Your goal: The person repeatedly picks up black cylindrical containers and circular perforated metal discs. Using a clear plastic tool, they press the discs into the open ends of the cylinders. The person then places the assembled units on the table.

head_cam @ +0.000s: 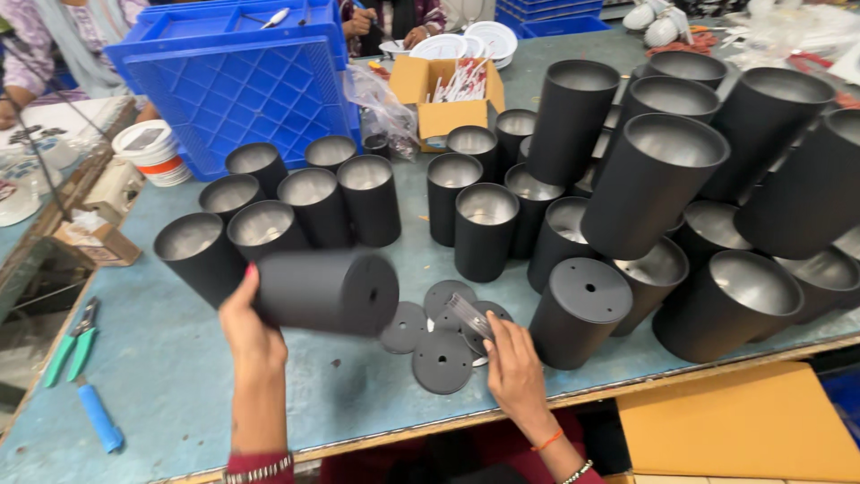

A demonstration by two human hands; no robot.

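Near the front edge of the blue worktop [179, 376], the left hand [249, 332] grips a black cylinder [327, 291] sideways, capped end facing right, while the right hand [512, 363] pinches a clear strip [468, 315] above loose black discs [441, 358], within easy reach.

The left hand [246, 327] covers the near end of the black cylinder [327, 291] it grips. The thin part in the right hand [512, 363] is motion-blurred — unidentifiable. Stacked housings [811, 170] run off the right edge (count unclear).
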